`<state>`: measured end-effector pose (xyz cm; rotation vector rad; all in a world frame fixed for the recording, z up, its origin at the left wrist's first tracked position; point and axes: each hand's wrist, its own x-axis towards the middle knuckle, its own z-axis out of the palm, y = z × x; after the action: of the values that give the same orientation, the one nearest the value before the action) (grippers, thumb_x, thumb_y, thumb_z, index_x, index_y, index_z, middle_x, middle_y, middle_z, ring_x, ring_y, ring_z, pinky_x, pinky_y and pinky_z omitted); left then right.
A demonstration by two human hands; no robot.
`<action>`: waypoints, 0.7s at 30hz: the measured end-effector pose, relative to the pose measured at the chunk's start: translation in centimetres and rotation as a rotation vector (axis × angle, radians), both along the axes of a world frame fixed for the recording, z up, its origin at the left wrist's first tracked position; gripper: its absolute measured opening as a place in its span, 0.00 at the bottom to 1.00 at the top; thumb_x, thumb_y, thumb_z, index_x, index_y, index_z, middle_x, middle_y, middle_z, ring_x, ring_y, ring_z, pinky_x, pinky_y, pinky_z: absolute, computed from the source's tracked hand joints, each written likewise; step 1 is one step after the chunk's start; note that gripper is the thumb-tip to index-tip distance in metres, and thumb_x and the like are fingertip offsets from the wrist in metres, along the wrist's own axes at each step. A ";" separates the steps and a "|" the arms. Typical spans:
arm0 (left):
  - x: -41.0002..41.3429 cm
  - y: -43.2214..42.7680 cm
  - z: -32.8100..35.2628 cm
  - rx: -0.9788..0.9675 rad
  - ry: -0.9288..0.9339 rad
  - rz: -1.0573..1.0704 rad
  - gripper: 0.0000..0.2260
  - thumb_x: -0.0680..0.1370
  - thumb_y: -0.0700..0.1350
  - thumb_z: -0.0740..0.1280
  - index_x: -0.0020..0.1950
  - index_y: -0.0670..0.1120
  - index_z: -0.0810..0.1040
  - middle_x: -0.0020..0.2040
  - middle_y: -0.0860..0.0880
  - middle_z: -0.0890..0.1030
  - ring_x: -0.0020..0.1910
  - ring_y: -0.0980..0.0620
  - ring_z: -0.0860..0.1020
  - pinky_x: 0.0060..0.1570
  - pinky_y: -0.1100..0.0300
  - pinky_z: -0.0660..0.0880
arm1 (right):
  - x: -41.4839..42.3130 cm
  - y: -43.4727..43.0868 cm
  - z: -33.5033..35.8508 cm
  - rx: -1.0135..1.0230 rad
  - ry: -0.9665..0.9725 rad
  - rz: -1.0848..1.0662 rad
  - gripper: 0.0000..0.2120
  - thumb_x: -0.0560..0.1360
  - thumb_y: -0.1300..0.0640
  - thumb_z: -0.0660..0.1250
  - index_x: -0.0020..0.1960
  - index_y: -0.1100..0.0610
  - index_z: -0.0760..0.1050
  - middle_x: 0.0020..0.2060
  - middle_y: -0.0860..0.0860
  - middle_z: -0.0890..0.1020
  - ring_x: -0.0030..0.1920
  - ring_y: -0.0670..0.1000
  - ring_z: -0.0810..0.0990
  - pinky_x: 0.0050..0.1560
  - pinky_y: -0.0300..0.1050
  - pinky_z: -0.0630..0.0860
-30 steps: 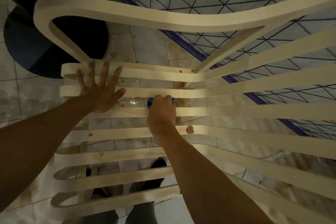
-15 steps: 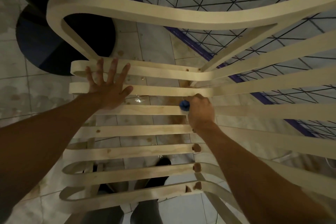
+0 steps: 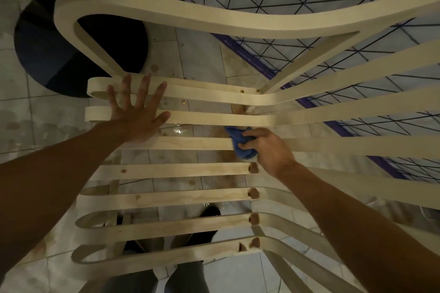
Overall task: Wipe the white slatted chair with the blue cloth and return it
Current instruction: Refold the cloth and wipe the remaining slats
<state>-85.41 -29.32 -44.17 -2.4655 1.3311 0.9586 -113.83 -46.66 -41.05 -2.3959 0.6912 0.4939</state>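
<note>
The white slatted chair (image 3: 185, 170) fills the view, its seat slats running left to right below me and its curved armrest arching across the top. My right hand (image 3: 267, 148) grips the bunched blue cloth (image 3: 239, 143) and holds it against the third slat from the far edge, near the bend where seat meets back. My left hand (image 3: 137, 112) lies flat with spread fingers across the two far slats at the seat's left end.
Beneath the slats is a stained, wet tile floor (image 3: 197, 59). A dark round base with a black post (image 3: 54, 54) stands at the upper left. A blue-framed mesh panel (image 3: 309, 2) runs along the upper right. My legs and shoes (image 3: 181, 276) show under the seat.
My right hand slid the cloth to the right along the slat, from the middle toward the bend of the seat. More of the cloth shows now. My left hand stayed pressed flat.
</note>
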 end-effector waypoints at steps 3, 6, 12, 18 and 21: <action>0.1 0.0 0.1 -0.005 0.001 0.004 0.32 0.69 0.71 0.32 0.67 0.64 0.17 0.71 0.55 0.18 0.74 0.39 0.25 0.70 0.31 0.32 | -1.2 -1.9 -0.7 -0.071 0.022 -0.004 0.16 0.76 0.68 0.62 0.59 0.58 0.81 0.61 0.53 0.75 0.59 0.50 0.68 0.58 0.36 0.61; 0.0 0.0 0.0 -0.019 0.001 0.010 0.32 0.70 0.70 0.32 0.67 0.63 0.17 0.70 0.54 0.17 0.74 0.39 0.25 0.70 0.31 0.32 | 0.7 0.5 -1.4 0.037 -0.116 -0.143 0.12 0.74 0.74 0.59 0.53 0.67 0.77 0.47 0.59 0.72 0.42 0.51 0.66 0.41 0.38 0.62; -0.2 0.0 -0.4 -0.017 -0.028 0.021 0.32 0.77 0.68 0.38 0.71 0.61 0.20 0.73 0.53 0.20 0.74 0.39 0.25 0.71 0.32 0.32 | 6.9 5.3 -0.6 0.211 -0.366 -0.075 0.21 0.76 0.76 0.51 0.40 0.56 0.73 0.38 0.54 0.61 0.36 0.46 0.61 0.36 0.34 0.56; -0.3 0.0 -0.2 -0.031 -0.035 0.008 0.32 0.80 0.67 0.43 0.70 0.63 0.21 0.72 0.54 0.20 0.75 0.40 0.26 0.71 0.32 0.33 | 5.3 5.4 -2.0 0.131 -0.183 0.086 0.29 0.73 0.73 0.61 0.69 0.52 0.74 0.73 0.56 0.67 0.73 0.60 0.62 0.71 0.57 0.61; -0.2 -0.1 -0.4 -0.031 -0.052 -0.001 0.32 0.79 0.67 0.43 0.71 0.62 0.22 0.70 0.54 0.19 0.75 0.39 0.26 0.71 0.32 0.31 | 2.7 2.6 -2.1 0.067 -0.120 0.049 0.30 0.72 0.70 0.65 0.72 0.51 0.71 0.73 0.56 0.67 0.73 0.59 0.64 0.73 0.57 0.63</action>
<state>-85.63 -29.39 -44.56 -2.4937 1.3407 0.8742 -111.12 -44.05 -43.15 -2.3622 0.5563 0.3834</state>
